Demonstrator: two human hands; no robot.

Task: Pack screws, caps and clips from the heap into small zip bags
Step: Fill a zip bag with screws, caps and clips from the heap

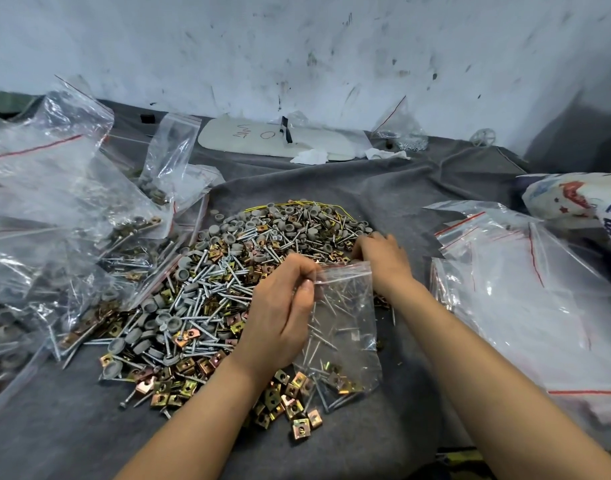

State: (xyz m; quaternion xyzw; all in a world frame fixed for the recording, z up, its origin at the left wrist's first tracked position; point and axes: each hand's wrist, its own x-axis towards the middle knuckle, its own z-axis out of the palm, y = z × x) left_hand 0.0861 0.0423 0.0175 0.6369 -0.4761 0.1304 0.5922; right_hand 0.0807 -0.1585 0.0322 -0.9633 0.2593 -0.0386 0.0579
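Two bare hands are seen over one heap (pixel 221 271). One small zip bag (pixel 345 323) is pinched at its red-lined mouth by the left hand (pixel 283 306), with the fingers curled tight. Several screws (pixel 326 304) and a few gold clips (pixel 345 386) are seen inside it. The right hand (pixel 380 251) is laid on the heap just behind the bag, fingers bent down; whether anything is held cannot be told. Grey caps (pixel 165 320) are mixed in, too many to count. Filled bags (pixel 55 202) are piled at the table's (pixel 55 427) left, empty bags (pixel 522 289) at its right.
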